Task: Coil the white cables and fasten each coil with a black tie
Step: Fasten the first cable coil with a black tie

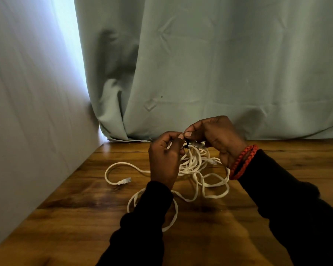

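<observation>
Loose white cables (192, 169) lie tangled on the wooden table (85, 217); one plug end (125, 181) rests at the left. Above the tangle my left hand (164, 160) and my right hand (213, 137) meet fingertip to fingertip. Between them they pinch a small black tie (186, 144). A strand of white cable shows inside my left fist, and a cable plug (197, 144) sits under my right fingers. How the tie sits on the cable is hidden by my fingers.
A pale green curtain (219, 73) hangs along the table's far edge. A white wall (27, 112) borders the table on the left. Red braided bands (242, 162) circle my right wrist.
</observation>
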